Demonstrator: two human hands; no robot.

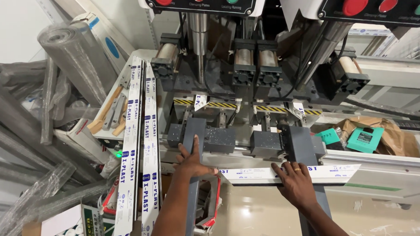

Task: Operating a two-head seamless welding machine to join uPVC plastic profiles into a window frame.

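My left hand (192,161) lies flat on a dark grey machine arm (192,132), fingers spread, thumb at the left end of a white plastic profile (333,173). That profile lies crosswise in front of the welding machine (245,75). My right hand (295,179) presses down on the profile's middle, next to the second grey arm (300,140), fingers apart. A ring is on one finger. Neither hand grips anything.
Two long white printed profiles (135,148) lean at the left beside wrapped grey bars (73,57). Red and green buttons (355,3) sit on the control panels above. Teal boxes (365,139) and brown paper lie at right. A box of white tubes (70,234) is at bottom left.
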